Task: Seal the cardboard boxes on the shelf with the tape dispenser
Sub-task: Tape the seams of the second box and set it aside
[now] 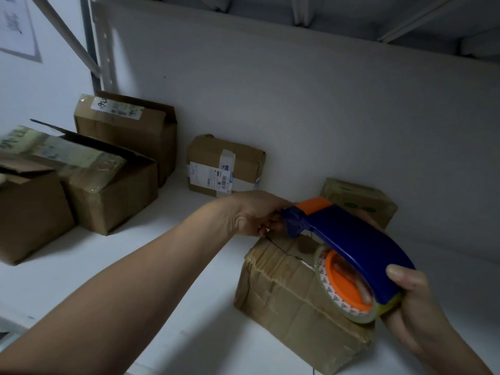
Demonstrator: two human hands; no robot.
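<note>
Well forward, left hand (251,212) pinches the tape dispenser (359,244) by its front; right hand (411,301) (thumb atop) grips the roll (323,277).

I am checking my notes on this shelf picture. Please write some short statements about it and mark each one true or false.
1. The right hand grips the tape dispenser at its roll end. True.
2. The dispenser's cover is red. False: it is blue, with orange parts.
3. The dispenser is over a closed, crumpled box. True.
4. The left hand is idle, away from the dispenser. False: it holds the dispenser's front end.
</note>
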